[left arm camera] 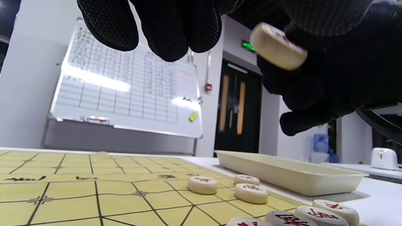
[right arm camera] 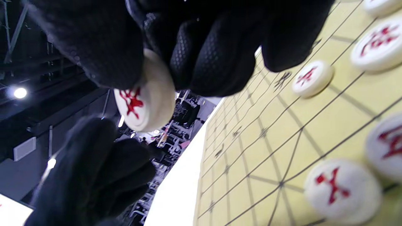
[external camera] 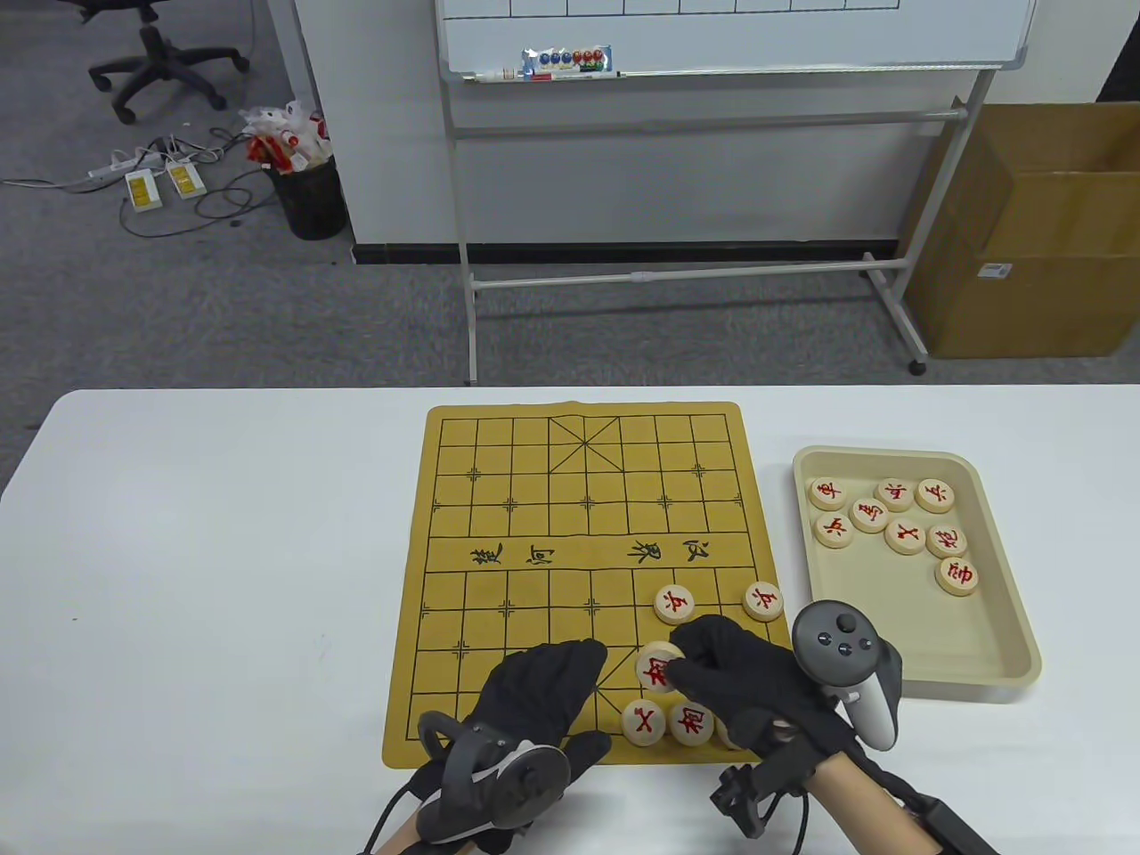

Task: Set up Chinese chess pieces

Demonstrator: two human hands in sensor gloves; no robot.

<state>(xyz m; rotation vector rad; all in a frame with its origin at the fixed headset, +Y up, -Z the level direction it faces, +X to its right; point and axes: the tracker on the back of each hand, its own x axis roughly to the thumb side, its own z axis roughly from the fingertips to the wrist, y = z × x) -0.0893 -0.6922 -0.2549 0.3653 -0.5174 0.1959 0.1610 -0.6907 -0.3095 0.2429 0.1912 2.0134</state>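
The right hand (external camera: pixel 744 672) pinches a red-marked piece (external camera: pixel 659 668) above the board (external camera: pixel 499 534), lower centre; the left hand (external camera: pixel 534 690) hovers beside it, fingers loose. Eight pieces lie in the tray (external camera: pixel 1006 623) at right.

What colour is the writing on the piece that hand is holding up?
Red, on the cream piece pinched by the right hand; clearest in the right wrist view.

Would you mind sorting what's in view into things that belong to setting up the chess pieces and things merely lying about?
Belongs:
yellow chess board mat
round wooden red-lettered piece pinched by right hand
beige tray of spare pieces

Lying about:
whiteboard
cardboard box
black bin
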